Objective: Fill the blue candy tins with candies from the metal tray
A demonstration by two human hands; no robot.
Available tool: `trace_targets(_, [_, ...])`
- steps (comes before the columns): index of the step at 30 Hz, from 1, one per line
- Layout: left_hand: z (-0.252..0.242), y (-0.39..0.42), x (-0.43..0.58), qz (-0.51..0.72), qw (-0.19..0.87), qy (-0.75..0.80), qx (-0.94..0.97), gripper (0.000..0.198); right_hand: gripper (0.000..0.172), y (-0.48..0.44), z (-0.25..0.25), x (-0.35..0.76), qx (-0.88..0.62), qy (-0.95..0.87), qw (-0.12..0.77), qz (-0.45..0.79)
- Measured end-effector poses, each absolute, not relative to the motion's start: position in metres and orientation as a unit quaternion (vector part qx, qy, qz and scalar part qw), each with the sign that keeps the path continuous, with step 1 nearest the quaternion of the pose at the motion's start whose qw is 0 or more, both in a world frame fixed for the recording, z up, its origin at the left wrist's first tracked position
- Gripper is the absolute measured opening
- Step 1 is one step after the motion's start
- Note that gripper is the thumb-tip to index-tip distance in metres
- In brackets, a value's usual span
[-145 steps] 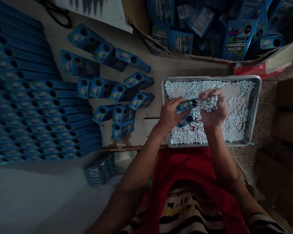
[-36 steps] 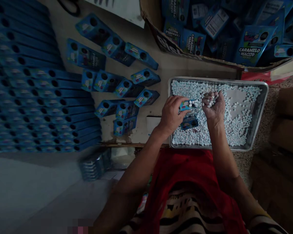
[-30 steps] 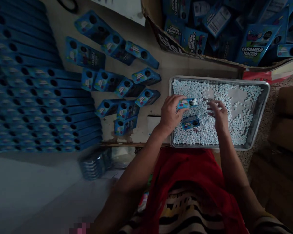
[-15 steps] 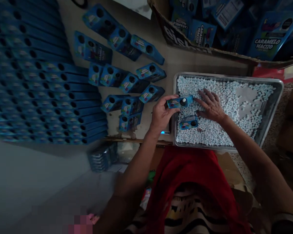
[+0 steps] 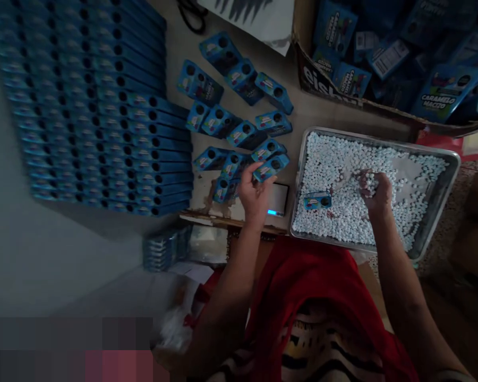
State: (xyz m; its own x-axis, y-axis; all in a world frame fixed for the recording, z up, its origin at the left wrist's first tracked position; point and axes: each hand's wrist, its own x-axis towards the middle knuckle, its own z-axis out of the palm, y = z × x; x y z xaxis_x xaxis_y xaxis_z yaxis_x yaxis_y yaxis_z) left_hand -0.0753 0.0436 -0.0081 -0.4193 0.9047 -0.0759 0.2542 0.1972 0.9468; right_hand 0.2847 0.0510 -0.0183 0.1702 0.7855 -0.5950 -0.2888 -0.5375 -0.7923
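Observation:
My left hand (image 5: pixel 255 193) is closed around a small blue candy box (image 5: pixel 271 167) with a round dark hole in its top. It holds the box beside a loose group of similar blue boxes on the table, above a small scale (image 5: pixel 279 199) with a lit display. Over the metal tray (image 5: pixel 300 175), my right hand (image 5: pixel 378 191) is curled, palm up, around a scoop of small white candies (image 5: pixel 369 183). Many more white candies (image 5: pixel 342 154) cover the tray. Another blue candy box (image 5: pixel 317 201) lies on them at the left side.
Dense rows of blue boxes (image 5: pixel 103 116) fill the table's left side. A cardboard carton (image 5: pixel 322 79) with more blue boxes stands at the back right. White paper (image 5: pixel 255 21) and a black cord (image 5: pixel 191 18) lie at the back. Wrapped packs (image 5: pixel 165 249) sit below the table edge.
My left hand has carried its box left, from over the tray to the group of boxes. My right hand has moved right and gone from spread fingers to holding candies. The view has shifted.

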Motion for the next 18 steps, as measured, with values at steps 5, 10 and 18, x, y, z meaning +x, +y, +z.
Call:
trace_targets(5, [-0.040,0.043,-0.077,0.426,0.289,0.735,0.440,0.049,0.024,0.034,0.020,0.266,-0.452,-0.004,0.560,0.695])
trace_targets(10, [-0.022,0.011,-0.057,0.402,0.178,0.681,0.586,0.075,0.022,0.029,0.044,0.228,-0.410,0.047,0.589,0.695])
trace_targets(18, [-0.009,-0.019,0.008,0.276,0.313,0.543,0.729,0.030,0.042,0.022,0.065,0.173,-0.441,-0.100,0.628,0.634])
